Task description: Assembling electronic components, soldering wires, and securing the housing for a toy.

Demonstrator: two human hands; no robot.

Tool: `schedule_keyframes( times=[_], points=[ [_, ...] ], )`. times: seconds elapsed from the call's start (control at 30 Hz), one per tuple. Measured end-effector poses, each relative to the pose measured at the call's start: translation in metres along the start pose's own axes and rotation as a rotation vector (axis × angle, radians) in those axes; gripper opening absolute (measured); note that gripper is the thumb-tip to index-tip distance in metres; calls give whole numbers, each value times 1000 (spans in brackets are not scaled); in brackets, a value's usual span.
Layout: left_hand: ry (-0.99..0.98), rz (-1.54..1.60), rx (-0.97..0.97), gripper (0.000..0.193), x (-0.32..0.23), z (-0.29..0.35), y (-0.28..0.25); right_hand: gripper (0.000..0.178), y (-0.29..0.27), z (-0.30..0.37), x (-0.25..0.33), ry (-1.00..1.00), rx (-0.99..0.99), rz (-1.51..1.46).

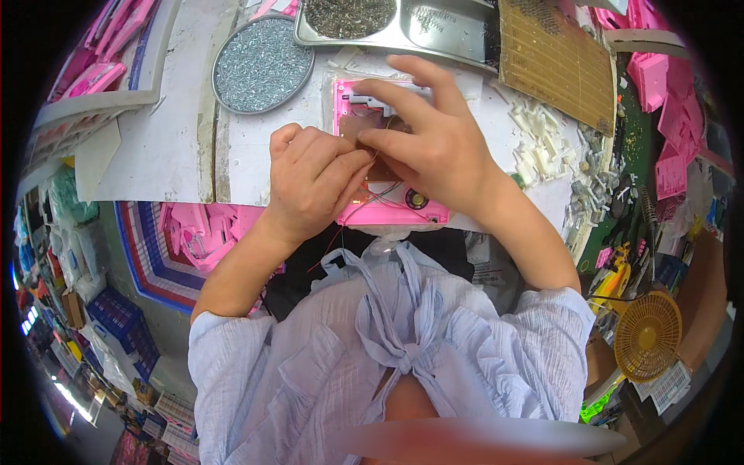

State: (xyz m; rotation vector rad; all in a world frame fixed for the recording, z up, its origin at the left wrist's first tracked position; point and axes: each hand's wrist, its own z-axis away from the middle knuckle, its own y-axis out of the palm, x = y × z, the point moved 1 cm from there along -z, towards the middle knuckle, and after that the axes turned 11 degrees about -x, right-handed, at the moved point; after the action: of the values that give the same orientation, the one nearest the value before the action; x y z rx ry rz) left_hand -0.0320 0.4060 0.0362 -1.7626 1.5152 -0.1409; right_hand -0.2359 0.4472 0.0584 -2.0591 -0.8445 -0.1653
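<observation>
A pink plastic housing lies open at the table's front edge, between my hands. Inside it is a brown circuit board, partly covered by my fingers. Thin wires run over its near side, beside a round black part. My left hand is closed, its fingertips pinching a thin wire over the board. My right hand comes in from the right, thumb and forefinger pinched at the same wire, the other fingers raised and spread. The fingertips hide the exact grip.
Behind the housing stand a round tray of small silvery screws and a metal tray of dark screws. Brown cardboard and piled white plastic pieces lie to the right. A basket of pink parts sits below left.
</observation>
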Motion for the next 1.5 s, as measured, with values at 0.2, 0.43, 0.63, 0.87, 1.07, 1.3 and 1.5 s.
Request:
schedule_keyframes(
  times=[0.2,0.43,0.63,0.87,1.07,1.3,1.5],
  points=[
    [-93,-33,-14,25,5,1,-8,23,8,-2,-8,-87,-37,-21],
    [-170,-17,-49,22,10,5,-9,27,6,-1,-5,-35,-57,-26],
    [-180,-22,-68,17,5,5,-9,26,13,-8,-1,-83,-60,5],
    [-471,42,-80,13,-21,15,-7,17,6,1,-2,-88,-86,32],
    [-410,1,-140,12,-45,5,-1,19,5,8,-2,-114,-120,3],
    [-421,132,-193,13,-22,-8,-7,27,-14,16,-15,-11,-145,33],
    [-194,144,-97,23,-15,-33,11,28,-15,23,-20,18,-165,21]
  ],
)
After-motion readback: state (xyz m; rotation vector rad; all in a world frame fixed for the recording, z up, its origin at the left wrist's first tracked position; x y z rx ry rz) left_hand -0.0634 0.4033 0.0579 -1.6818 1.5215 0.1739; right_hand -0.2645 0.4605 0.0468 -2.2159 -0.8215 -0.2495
